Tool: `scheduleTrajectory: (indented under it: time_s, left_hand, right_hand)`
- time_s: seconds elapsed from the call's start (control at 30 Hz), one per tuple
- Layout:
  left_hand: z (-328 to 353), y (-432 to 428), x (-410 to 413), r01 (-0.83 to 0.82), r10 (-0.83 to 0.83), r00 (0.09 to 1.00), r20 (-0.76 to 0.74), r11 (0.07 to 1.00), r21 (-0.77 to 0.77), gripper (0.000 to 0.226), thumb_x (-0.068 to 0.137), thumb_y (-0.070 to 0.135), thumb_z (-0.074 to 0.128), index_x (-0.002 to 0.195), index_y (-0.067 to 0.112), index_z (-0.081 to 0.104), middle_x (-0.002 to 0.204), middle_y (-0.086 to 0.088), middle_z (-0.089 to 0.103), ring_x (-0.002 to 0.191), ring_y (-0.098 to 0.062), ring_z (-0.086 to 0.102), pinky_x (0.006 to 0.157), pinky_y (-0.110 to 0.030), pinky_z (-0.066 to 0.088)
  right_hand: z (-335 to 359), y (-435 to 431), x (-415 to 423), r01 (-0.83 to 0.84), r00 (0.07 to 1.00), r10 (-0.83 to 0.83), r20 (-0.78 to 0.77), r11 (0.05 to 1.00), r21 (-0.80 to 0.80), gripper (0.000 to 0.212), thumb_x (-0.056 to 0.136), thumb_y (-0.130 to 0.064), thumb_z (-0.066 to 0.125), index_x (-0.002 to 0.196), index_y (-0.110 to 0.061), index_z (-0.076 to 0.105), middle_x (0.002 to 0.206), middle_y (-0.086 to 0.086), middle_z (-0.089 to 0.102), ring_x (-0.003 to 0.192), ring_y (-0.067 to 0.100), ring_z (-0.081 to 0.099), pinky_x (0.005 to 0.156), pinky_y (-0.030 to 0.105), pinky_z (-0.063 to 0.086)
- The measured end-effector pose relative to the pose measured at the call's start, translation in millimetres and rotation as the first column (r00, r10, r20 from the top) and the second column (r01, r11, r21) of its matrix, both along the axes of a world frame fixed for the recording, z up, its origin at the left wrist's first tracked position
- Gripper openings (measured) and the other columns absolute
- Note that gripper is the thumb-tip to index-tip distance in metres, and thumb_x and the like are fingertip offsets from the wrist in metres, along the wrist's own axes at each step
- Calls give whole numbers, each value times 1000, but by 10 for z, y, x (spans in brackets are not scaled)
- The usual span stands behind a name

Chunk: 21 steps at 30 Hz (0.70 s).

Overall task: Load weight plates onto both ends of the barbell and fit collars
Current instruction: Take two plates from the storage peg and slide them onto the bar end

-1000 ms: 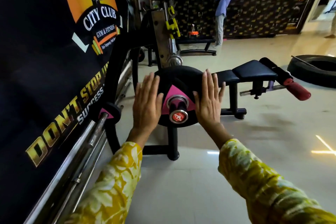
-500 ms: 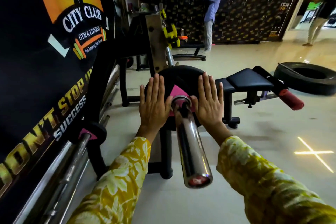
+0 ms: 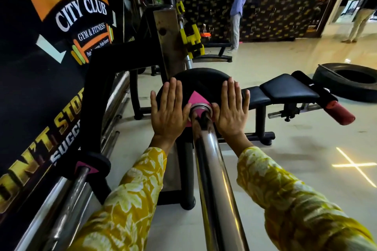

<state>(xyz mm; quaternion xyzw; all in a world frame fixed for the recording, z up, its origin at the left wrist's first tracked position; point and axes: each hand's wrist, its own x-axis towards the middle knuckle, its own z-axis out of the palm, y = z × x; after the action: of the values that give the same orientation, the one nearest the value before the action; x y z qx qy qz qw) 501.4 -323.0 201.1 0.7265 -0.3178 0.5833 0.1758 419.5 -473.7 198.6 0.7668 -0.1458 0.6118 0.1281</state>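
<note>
A black weight plate [image 3: 201, 79] with a pink triangle mark sits on the chrome barbell sleeve [image 3: 214, 169], which runs from the bottom of the view up to the plate's hub. My left hand [image 3: 169, 112] lies flat on the plate's face left of the sleeve, fingers together and pointing up. My right hand [image 3: 232, 110] lies flat on the plate to the right of the sleeve. Neither hand grips anything. No collar shows on the sleeve.
A smaller black plate [image 3: 89, 164] sits on another bar at lower left, beside several stored bars along the banner wall [image 3: 40, 67]. A black bench [image 3: 285, 89] with a red roller stands right, a tyre [image 3: 350, 81] beyond. Two people stand at the back.
The plate has slid further along the sleeve, away from me, with both palms on it. Much more bare chrome sleeve now shows in front, and its red end cap has left the view.
</note>
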Motion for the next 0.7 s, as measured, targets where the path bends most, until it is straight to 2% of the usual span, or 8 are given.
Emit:
scheduleTrajectory:
  time_s: [0.07, 0.1, 0.23, 0.33, 0.4, 0.5, 0.57, 0.7]
  left_hand:
    - [-10, -7, -1, -16, 16, 1000, 6, 1000, -6, 60, 101, 41, 16, 148, 10, -5, 156, -2, -17, 144, -14, -9, 115, -42, 0]
    - [-16, -4, -10, -22, 22, 1000, 4, 1000, -13, 60, 101, 41, 16, 148, 10, -5, 156, -2, -17, 144, -14, -9, 115, -43, 1]
    - [5, 5, -35, -61, 61, 998, 17, 998, -4, 61, 101, 42, 18, 148, 10, -4, 156, -3, -16, 144, -15, -8, 115, -42, 1]
    - [92, 57, -101, -64, 66, 997, -34, 996, 58, 62, 101, 44, 18, 148, 13, -8, 155, -1, -20, 143, -13, -11, 116, -39, -3]
    - [146, 120, -190, 14, -4, 992, -128, 997, 80, 60, 101, 44, 19, 148, 16, -6, 158, -5, -7, 143, -12, -8, 116, -37, -1]
    - [253, 217, -399, 136, -118, 957, -265, 989, 50, 56, 101, 42, 19, 146, 11, 15, 150, -15, 30, 142, -17, 15, 115, -38, 8]
    - [301, 289, -548, 136, -120, 951, -284, 990, 39, 54, 101, 41, 19, 143, 7, 25, 147, -16, 36, 138, -22, 26, 115, -39, 10]
    - [289, 440, -897, 190, -173, 938, -300, 981, 29, 55, 100, 39, 24, 141, 4, 31, 145, -17, 39, 137, -24, 28, 115, -37, 10]
  right_hand:
    - [26, -14, 18, -21, 1000, 21, 5, 1000, -22, 55, 99, -40, 12, 147, -17, -1, 157, -3, -5, 143, 9, -3, 117, 34, -1]
    - [37, -14, 13, -26, 1000, 26, 3, 999, -30, 55, 99, -40, 12, 147, -17, 0, 157, -4, -8, 143, 9, -3, 117, 34, -1]
    - [75, 30, -41, -13, 998, 16, -56, 999, 44, 55, 99, -40, 13, 147, -17, 0, 146, 6, 25, 143, 9, -2, 117, 34, -1]
    - [135, 101, -132, -45, 984, 71, -163, 986, 158, 56, 98, -42, 14, 148, -18, 5, 145, 9, 33, 142, 14, 6, 117, 31, -5]
    - [190, 166, -257, -86, 962, 143, -232, 967, 241, 56, 98, -44, 15, 146, -14, 16, 148, 11, 34, 139, 17, 14, 116, 27, -6]
    - [305, 292, -496, -141, 936, 240, -258, 927, 348, 61, 96, -48, 13, 145, -13, 20, 152, 6, 26, 140, 13, 14, 114, 25, -6]
    - [360, 397, -682, -135, 937, 242, -252, 917, 375, 60, 96, -48, 17, 146, -14, 20, 153, 4, 23, 141, 11, 12, 115, 27, -3]
    - [423, 581, -1108, -106, 946, 214, -244, 914, 392, 55, 96, -41, 22, 145, -15, 20, 153, 3, 23, 141, 12, 13, 115, 25, -6]
